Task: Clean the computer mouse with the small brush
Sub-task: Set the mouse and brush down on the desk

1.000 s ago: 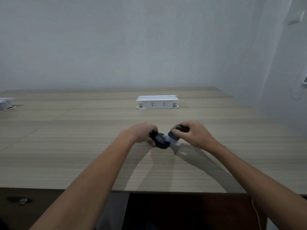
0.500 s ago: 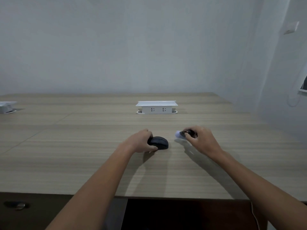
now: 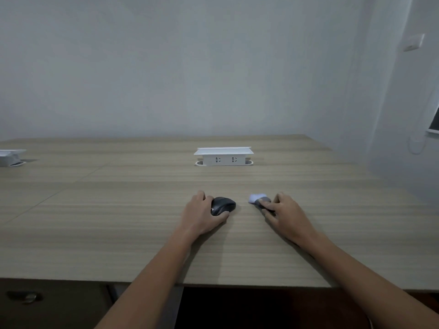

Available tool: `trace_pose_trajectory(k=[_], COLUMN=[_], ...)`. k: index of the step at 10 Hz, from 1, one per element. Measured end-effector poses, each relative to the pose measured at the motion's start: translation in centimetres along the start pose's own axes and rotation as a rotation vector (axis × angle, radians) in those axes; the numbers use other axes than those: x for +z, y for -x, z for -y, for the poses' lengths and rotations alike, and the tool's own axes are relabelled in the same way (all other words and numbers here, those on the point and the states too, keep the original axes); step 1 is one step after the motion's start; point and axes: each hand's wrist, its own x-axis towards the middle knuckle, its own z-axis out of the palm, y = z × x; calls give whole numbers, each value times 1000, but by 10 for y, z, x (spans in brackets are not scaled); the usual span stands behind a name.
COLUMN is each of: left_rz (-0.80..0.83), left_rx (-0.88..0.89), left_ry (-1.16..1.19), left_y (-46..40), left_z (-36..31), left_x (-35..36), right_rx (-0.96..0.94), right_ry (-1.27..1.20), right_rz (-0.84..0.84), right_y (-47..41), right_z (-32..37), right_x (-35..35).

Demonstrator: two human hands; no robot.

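Note:
A black computer mouse (image 3: 223,204) lies flat on the wooden table (image 3: 118,222). My left hand (image 3: 202,216) rests against its left side, thumb below it and fingers behind it. To the right lies the small brush (image 3: 260,201), dark-handled with pale bristles pointing left. My right hand (image 3: 288,213) pinches the brush handle low on the table. Mouse and brush are a short gap apart.
A white pop-up socket box (image 3: 223,156) stands at the table's middle back. A second white box (image 3: 10,157) sits at the far left edge. A dark drawer with a handle (image 3: 23,297) is below the front edge. Walls close the back and right.
The brush was on the mouse a second ago. My right hand has carried it off to the right and down to the table. My left hand has set the mouse flat.

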Motion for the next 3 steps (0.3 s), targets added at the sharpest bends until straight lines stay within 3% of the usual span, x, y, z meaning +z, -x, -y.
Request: trace_pose_trajectory(k=[2,3], left_rz=[12,32], left_rx=[-37,-63], left_ry=[141,246], left_y=[0,-7], left_z=[5,11], left_x=[-10,-25], right_rx=[0,92], right_ry=[-5,-180], right_rz=[100,144], right_y=[-4,-11], right_z=[1,0], right_x=[-8,-24])
